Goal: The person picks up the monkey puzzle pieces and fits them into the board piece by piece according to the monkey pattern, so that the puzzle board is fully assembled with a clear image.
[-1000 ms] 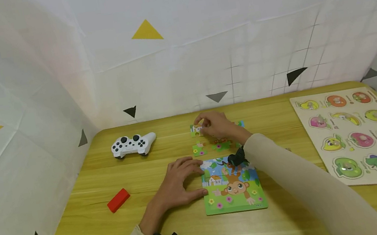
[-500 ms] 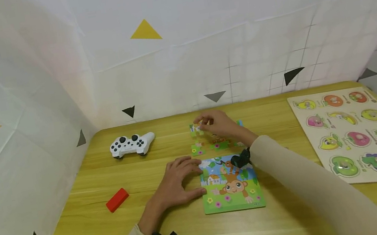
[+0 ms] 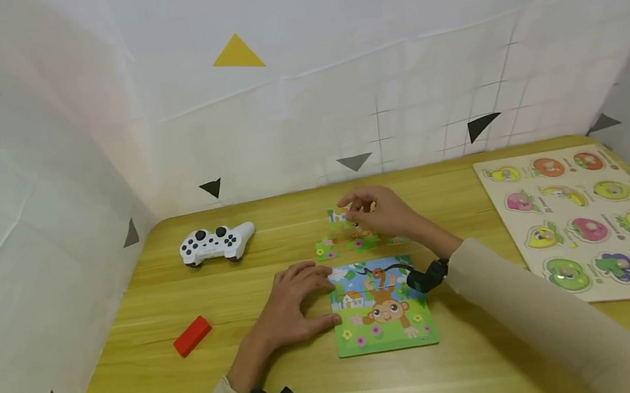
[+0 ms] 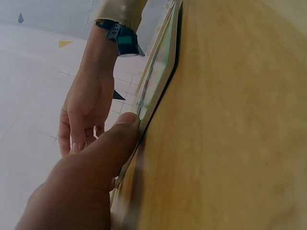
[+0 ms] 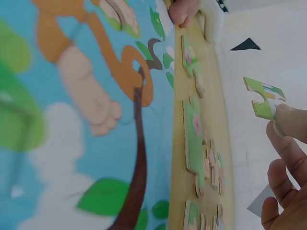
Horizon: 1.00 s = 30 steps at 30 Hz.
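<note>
My head camera looks down from far at the counter (image 3: 135,390). Both wrist cameras sit very close, sharing the monkey puzzle (image 3: 380,306).

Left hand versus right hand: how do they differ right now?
The left hand lies low on the table, fingers and thumb against the monkey puzzle board's left edge; the right hand is farther back, pinching a puzzle piece raised above the loose pieces. Both wear beige sleeves and black wristbands.

One monkey puzzle board (image 3: 384,323) is lying beside one white game controller (image 3: 215,243), one red block (image 3: 191,335) and one fruit peg board (image 3: 593,217) showing twelve fruit pieces; two hands are working.
</note>
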Each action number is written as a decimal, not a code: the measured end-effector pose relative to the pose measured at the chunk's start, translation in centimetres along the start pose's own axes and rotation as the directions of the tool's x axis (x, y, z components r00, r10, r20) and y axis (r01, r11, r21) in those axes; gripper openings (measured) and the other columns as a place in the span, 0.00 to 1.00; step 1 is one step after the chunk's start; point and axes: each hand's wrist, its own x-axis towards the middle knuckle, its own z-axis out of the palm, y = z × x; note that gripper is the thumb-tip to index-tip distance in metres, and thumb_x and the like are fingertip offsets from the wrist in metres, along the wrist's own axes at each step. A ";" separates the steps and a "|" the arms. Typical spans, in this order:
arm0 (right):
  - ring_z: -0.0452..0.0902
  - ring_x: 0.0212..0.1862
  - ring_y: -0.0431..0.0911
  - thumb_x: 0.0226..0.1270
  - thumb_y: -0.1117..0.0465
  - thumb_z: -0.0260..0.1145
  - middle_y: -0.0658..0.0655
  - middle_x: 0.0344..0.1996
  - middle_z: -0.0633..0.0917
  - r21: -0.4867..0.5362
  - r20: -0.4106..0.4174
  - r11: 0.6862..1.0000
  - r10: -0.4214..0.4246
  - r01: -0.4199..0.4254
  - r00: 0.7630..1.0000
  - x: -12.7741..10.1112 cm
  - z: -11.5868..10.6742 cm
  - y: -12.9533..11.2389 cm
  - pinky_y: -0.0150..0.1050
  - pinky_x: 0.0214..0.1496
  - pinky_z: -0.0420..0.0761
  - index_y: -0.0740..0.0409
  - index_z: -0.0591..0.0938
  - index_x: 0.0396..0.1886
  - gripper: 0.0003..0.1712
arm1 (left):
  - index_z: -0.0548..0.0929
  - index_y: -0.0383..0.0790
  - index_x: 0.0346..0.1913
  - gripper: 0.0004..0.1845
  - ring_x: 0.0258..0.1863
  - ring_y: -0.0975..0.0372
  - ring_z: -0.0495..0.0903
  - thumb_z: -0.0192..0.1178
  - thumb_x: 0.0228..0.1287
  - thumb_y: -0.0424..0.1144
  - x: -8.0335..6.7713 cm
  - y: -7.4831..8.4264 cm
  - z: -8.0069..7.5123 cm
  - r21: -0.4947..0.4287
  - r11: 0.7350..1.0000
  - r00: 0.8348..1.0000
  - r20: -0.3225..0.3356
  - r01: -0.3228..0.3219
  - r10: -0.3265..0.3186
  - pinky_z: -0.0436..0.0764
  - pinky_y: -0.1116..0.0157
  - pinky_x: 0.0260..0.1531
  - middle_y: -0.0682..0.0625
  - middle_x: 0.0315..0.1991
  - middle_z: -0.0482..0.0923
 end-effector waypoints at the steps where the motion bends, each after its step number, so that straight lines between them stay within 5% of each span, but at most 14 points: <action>1: 0.76 0.30 0.50 0.68 0.56 0.64 0.59 0.36 0.86 0.010 -0.003 1.000 -0.004 0.004 1.000 -0.3 -0.1 0.0 0.39 0.30 0.75 0.50 0.82 0.53 0.15 | 0.79 0.63 0.51 0.24 0.70 0.57 0.62 0.61 0.54 0.67 0.0 0.0 0.0 0.002 1.000 1.000 -0.001 0.000 0.000 0.60 0.49 0.62 0.62 0.66 0.70; 9: 0.72 0.28 0.51 0.68 0.58 0.64 0.59 0.35 0.86 0.063 -0.035 0.998 -0.023 0.025 0.999 -2.6 -1.0 -0.3 0.35 0.28 0.70 0.55 0.82 0.53 0.16 | 0.79 0.62 0.52 0.24 0.71 0.57 0.62 0.61 0.54 0.68 0.0 0.1 0.0 0.014 1.000 1.000 0.010 0.013 -0.013 0.60 0.50 0.63 0.62 0.66 0.70; 20: 0.73 0.28 0.55 0.68 0.64 0.62 0.63 0.31 0.84 0.097 -0.041 0.993 -0.066 0.070 0.997 -5.9 -2.1 -3.7 0.36 0.31 0.71 0.59 0.82 0.53 0.14 | 0.79 0.62 0.52 0.25 0.71 0.57 0.62 0.61 0.55 0.68 -0.1 0.0 0.0 0.005 1.000 1.000 0.012 0.004 -0.004 0.60 0.49 0.63 0.61 0.66 0.70; 30: 0.73 0.33 0.52 0.67 0.65 0.63 0.62 0.34 0.83 0.107 -0.027 0.994 0.021 -0.018 0.999 -7.5 -2.0 -4.2 0.38 0.37 0.73 0.62 0.82 0.52 0.15 | 0.79 0.60 0.52 0.25 0.70 0.55 0.62 0.60 0.56 0.68 0.1 0.1 -0.2 0.006 1.000 1.000 0.008 -0.020 0.020 0.60 0.49 0.62 0.58 0.66 0.71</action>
